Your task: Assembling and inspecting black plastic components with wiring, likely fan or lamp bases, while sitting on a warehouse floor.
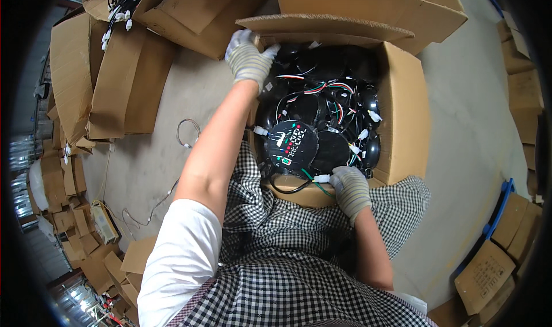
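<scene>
An open cardboard box [405, 114] stands in front of me. It is filled with round black display units and tangled cables. At its far left corner my left hand [250, 58], in a striped work glove, has its fingers closed over the cardboard edge with the thumb on the inner side. My right hand [351, 190], gloved alike, is bent over the near rim; its fingertips are partly hidden. Right beside its thumb lies a white plug connector [321, 179] on a black cable. One display unit [292, 143] faces up with coloured symbols; a darker round unit [333, 154] lies beside it.
Cardboard boxes [123, 80] stand at the far left, one with white-plugged cables [119, 16] hanging over it. Thin wires [187, 133] lie on the grey floor. More cartons [486, 275] and a blue frame [499, 209] are at the right. The box's raised flap [328, 25] stands behind it.
</scene>
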The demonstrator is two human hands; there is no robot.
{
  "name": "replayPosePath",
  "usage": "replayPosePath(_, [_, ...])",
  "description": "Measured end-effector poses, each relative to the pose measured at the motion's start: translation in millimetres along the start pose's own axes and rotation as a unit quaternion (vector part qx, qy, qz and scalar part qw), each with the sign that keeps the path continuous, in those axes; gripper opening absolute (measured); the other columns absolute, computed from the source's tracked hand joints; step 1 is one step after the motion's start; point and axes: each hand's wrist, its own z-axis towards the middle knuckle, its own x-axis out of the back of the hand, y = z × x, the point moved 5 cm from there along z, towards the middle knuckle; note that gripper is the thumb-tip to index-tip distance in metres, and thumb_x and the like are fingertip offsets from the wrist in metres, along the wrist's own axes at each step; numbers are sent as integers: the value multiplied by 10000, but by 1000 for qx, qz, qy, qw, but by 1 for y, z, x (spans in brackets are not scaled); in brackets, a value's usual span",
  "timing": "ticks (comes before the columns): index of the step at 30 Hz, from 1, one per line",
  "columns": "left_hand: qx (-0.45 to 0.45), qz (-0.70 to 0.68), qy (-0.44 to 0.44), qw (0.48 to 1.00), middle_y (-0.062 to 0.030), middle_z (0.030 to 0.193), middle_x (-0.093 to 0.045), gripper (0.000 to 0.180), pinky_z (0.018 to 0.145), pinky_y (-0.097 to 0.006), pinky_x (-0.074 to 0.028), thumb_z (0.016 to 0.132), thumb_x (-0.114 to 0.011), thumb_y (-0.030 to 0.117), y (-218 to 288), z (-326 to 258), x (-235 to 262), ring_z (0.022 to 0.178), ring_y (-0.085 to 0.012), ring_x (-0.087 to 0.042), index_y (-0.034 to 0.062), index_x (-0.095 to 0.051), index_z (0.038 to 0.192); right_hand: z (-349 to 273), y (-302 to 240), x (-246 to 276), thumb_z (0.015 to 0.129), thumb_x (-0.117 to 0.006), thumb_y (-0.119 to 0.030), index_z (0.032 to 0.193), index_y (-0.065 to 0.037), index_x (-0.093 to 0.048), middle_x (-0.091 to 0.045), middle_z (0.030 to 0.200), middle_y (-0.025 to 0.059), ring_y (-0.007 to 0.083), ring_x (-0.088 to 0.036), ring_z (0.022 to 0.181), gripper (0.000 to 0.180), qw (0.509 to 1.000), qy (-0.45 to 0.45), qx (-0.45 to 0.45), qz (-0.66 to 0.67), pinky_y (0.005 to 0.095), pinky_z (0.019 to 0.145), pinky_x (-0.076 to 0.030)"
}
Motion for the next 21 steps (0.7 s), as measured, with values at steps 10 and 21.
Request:
replayPosePath(10, [58, -420, -157, 892, -119, 1254, -552, 851, 984, -325, -360, 810, -496, 709, -16, 63, -29, 1153, -217, -499, 23, -474, 1313, -4, -3, -30, 800, -535, -155, 817, -133, -713, -681, 923, 85, 276, -570, 1081, 180, 994, -77, -1, -73, 411, 930, -424])
replayPosePath(21, [191, -383, -237, 872, -115, 1060, -643, 731, 853, -350, -431, 836, -554, 627, -14, 111, -15, 956, -191, -563, -20, -604, 1173, -17, -3, -22, 865, -524, -266, 967, -104, -686, -608, 1168, 111, 242, -449, 1239, 251, 995, -48, -83, -1, 531, 1068, -233])
